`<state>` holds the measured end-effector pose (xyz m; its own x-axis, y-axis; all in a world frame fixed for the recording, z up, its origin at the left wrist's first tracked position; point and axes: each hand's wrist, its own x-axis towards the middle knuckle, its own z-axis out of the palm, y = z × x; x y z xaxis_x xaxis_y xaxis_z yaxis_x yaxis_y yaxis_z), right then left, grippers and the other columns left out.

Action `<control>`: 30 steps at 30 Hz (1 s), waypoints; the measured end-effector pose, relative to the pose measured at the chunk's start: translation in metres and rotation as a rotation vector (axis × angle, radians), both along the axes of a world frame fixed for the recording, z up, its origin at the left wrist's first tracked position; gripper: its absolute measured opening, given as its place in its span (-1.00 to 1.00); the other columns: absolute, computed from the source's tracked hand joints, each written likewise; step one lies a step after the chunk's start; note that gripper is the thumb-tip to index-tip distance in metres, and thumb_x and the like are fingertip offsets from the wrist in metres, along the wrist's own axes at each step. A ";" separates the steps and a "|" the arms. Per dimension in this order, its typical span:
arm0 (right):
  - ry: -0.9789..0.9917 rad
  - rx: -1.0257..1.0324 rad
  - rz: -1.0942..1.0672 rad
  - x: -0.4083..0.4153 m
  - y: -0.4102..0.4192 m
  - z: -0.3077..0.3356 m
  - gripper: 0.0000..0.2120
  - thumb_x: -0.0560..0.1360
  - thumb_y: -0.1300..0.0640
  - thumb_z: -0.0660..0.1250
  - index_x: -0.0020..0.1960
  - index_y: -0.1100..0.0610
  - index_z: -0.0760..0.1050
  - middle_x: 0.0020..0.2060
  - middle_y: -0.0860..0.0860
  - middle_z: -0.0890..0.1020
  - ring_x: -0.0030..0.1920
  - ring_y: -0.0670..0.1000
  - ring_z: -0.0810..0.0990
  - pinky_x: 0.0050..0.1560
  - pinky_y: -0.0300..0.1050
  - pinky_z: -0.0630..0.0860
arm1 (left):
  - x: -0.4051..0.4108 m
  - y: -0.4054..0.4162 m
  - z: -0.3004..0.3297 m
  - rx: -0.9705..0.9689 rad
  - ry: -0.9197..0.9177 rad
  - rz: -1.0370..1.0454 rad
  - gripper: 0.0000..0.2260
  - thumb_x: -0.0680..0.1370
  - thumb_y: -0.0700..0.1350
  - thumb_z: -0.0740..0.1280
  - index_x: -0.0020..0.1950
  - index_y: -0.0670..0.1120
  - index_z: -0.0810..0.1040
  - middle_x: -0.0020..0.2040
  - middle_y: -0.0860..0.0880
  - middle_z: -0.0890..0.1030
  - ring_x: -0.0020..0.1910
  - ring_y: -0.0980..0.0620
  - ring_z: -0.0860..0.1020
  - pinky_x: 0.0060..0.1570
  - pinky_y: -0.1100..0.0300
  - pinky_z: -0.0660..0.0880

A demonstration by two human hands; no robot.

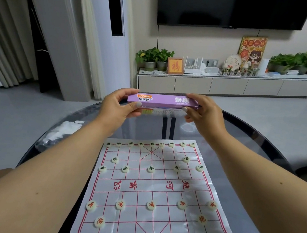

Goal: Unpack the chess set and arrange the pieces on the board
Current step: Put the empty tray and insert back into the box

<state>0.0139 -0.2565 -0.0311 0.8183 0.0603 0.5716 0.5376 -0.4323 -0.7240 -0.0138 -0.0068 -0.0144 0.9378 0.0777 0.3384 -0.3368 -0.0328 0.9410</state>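
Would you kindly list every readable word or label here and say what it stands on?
"XCPAI": orange logo on the purple box held by both hands.
"象棋": white, same box.
"楚河": red, on the board sheet.
"福": framed picture on the cabinet.
Piece characters, the box's small print and the poster: too small or blurred.

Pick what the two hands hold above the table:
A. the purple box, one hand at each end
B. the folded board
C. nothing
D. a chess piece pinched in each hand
A: the left hand and right hand grip opposite ends of the purple box, while the board lies flat below it.
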 end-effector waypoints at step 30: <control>0.236 0.251 -0.053 -0.008 0.008 0.006 -0.66 0.46 0.13 0.42 0.22 0.05 0.49 0.03 0.07 0.63 -0.28 -0.06 0.70 -0.09 -0.13 0.64 | -0.011 -0.005 0.006 -0.011 0.170 0.061 -0.78 0.53 -0.27 0.36 0.17 -0.14 0.57 0.10 -0.12 0.61 -0.06 0.00 0.67 -0.07 0.07 0.64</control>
<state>0.0057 -0.2490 -0.0250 0.9279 -0.1044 0.3580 0.3243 -0.2480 -0.9129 -0.0251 -0.0115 -0.0086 0.9747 0.1394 0.1746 -0.1710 -0.0376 0.9845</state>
